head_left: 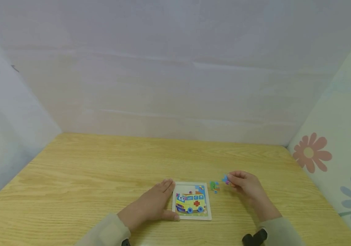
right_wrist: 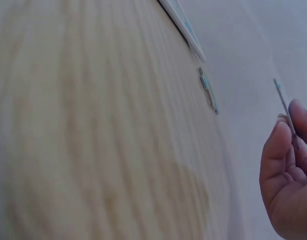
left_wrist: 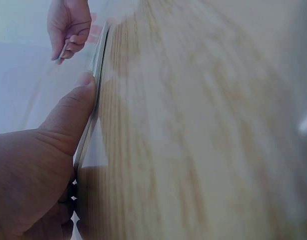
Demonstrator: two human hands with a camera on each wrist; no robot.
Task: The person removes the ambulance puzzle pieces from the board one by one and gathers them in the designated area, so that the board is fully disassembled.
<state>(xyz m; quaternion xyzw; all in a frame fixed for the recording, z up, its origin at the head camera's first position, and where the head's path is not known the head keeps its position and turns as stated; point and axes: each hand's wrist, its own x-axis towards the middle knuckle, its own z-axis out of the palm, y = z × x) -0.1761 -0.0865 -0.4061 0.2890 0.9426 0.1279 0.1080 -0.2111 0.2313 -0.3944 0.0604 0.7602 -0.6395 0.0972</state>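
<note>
A square picture puzzle in a pale frame (head_left: 208,205) lies on the table, showing a yellow ambulance with a red cross; its upper left part is blank. My left hand (head_left: 153,204) rests at the puzzle's left side, fingers straight along the upper corner and thumb on the lower one. In the left wrist view the thumb (left_wrist: 73,112) presses on the frame's edge. Off to the right, my right hand (head_left: 249,188) pinches a blue and purple puzzle piece (head_left: 225,179) between thumb and fingers. The right wrist view shows that piece (right_wrist: 286,107) edge-on, raised over the table.
Loose puzzle pieces (head_left: 214,186), green and brown, lie between the frame and my right hand. The wooden table (head_left: 101,164) meets a pale sheet wall (head_left: 175,85) behind, and a wall with printed flowers (head_left: 308,152) stands at the right.
</note>
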